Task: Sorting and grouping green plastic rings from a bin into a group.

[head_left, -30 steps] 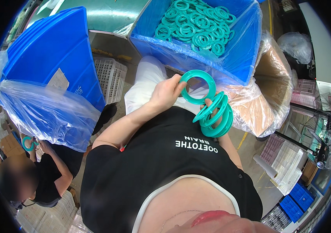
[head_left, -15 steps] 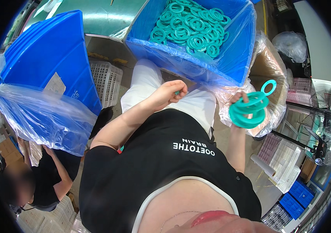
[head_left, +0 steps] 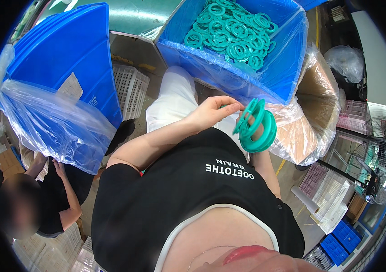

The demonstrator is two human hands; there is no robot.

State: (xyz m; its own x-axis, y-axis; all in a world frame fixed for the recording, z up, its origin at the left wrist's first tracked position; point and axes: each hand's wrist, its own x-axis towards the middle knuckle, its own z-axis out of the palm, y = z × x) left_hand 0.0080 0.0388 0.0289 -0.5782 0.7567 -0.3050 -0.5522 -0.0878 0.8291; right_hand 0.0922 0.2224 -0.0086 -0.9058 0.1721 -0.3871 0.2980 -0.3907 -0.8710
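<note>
My left hand [head_left: 216,110] is closed in front of my lap, thumb and fingers pinched together. A small teal bit shows between its fingers, too little of it visible to tell its kind. Its fingertips meet the edge of a bunch of teal rings [head_left: 269,129] carried on my right hand [head_left: 258,132]. Several of these rings circle the right hand and wrist, tilted and overlapping. The right fingers are partly hidden behind them and appear curled on a ring. Beyond my hands, a blue bin [head_left: 193,60] lined with clear plastic holds a heap of similar teal rings [head_left: 229,31].
Right of the blue bin stands a carton [head_left: 299,136] lined with clear plastic. A second blue bin [head_left: 66,50], draped with plastic, is at left, near a white crate [head_left: 129,90]. A co-worker [head_left: 57,199] sits lower left. A fan [head_left: 376,177] stands far right.
My right hand has come left with the rings, from beside the carton to my left hand. The loose ring at its fingertips no longer sticks out. The left hand has shifted slightly right.
</note>
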